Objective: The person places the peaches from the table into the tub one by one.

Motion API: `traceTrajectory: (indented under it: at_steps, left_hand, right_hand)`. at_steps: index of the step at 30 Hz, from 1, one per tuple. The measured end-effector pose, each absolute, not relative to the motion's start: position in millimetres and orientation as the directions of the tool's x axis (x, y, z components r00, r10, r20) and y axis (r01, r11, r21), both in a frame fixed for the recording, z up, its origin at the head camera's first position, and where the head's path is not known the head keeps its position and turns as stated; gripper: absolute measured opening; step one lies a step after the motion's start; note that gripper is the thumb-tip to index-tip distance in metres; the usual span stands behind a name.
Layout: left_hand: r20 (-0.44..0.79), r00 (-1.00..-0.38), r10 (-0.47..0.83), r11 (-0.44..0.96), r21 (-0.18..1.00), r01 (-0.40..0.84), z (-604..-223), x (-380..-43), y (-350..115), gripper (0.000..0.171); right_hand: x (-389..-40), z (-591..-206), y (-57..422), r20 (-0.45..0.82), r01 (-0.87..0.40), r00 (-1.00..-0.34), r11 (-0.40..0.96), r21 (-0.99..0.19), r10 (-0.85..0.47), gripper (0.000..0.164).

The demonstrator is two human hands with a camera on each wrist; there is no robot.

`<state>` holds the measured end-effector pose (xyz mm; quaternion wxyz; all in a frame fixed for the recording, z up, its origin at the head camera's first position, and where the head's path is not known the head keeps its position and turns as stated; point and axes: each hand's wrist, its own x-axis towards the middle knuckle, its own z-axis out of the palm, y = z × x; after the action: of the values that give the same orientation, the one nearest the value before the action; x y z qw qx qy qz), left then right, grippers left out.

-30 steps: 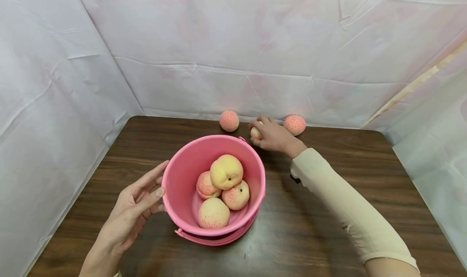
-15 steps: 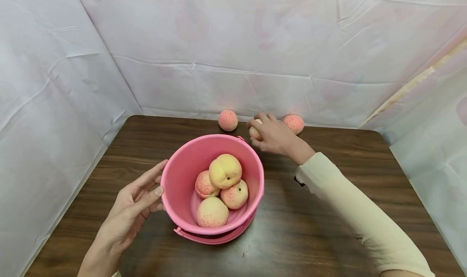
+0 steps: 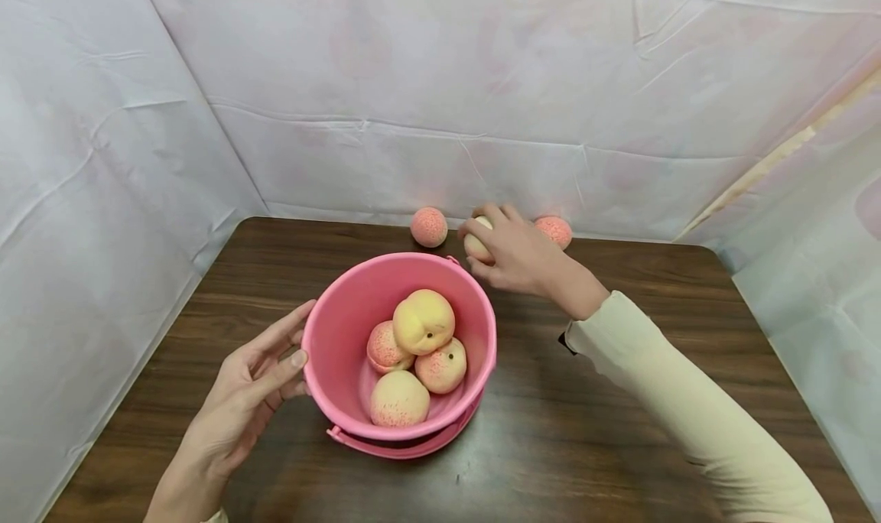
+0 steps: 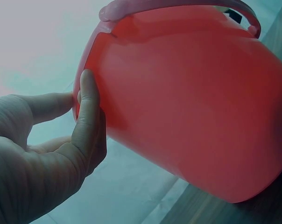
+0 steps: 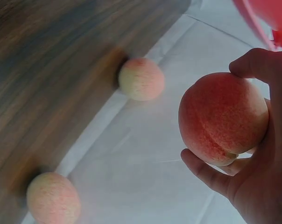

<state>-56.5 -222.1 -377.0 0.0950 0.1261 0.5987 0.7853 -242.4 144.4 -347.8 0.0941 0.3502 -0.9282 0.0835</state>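
Observation:
A pink bucket point(image 3: 344, 339) stands on the table with several peaches inside, a yellow peach point(image 3: 420, 320) uppermost. My left hand point(image 3: 237, 393) pinches the bucket's left rim; in the left wrist view its fingers lie against the outer wall point(image 4: 178, 93), the thumb at the rim. Behind the bucket's far right side, my right hand point(image 3: 519, 255) grips a peach point(image 5: 220, 116) between thumb and fingers. The right wrist view shows this peach's reddish side and its crease. A pink peach point(image 3: 429, 227) sits left of the right hand, another peach point(image 3: 556, 231) behind it, partly covered.
The dark wooden table point(image 3: 619, 431) ends at a white sheet wall point(image 3: 413, 87) along the back, with more sheeting on the left and right. The bucket's handle point(image 3: 413, 450) hangs down at its near side.
My right hand has lifted the peach slightly from the table's back edge, showing more of it. The left hand keeps its hold on the bucket rim.

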Motion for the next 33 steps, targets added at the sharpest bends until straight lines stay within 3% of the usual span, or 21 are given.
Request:
traceTrajectory:
  at_steps: [17,33]
  left_hand:
    - [0.096,-0.946,0.309,-0.263,0.965,0.012,-377,-58,-221,0.059]
    - [0.099,-0.947,0.305,-0.263,0.965,0.016,-378,-61,-222,0.059]
  right_hand:
    - [-210,-308,141,0.327,-0.716,-0.68,0.69,-0.103,-0.657,0.032]
    - [-166,-294,128,0.458,-0.845,-0.48,0.535,-0.013,-0.748,0.042]
